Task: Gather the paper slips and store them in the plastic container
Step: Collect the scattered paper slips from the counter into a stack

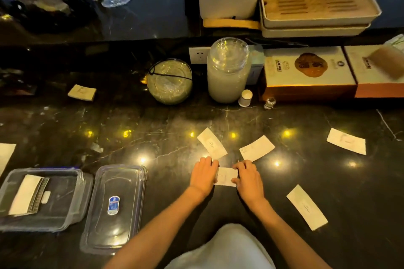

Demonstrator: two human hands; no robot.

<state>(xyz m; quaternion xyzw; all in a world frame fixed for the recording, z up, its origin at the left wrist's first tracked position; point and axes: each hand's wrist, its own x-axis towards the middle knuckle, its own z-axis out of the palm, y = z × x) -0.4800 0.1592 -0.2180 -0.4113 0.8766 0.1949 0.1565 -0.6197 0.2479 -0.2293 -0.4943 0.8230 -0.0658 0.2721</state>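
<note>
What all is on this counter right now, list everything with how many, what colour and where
loose paper slips: four, white, on the counter ahead and right of the hands
held slip: one, white, between both hands
slip stack: one, white, inside the container
plastic container: one, clear, near left
container lid: one, clear with blue label, beside the container
small card pile: one, cream, far left
glass jar: one, clear, milky contents, centre back
round glass jar: one, clear, left of it
boxes: two, white and orange, back right
trays: two stacked, cream, top right
left hand: grips slip
right hand: grips slip
</note>
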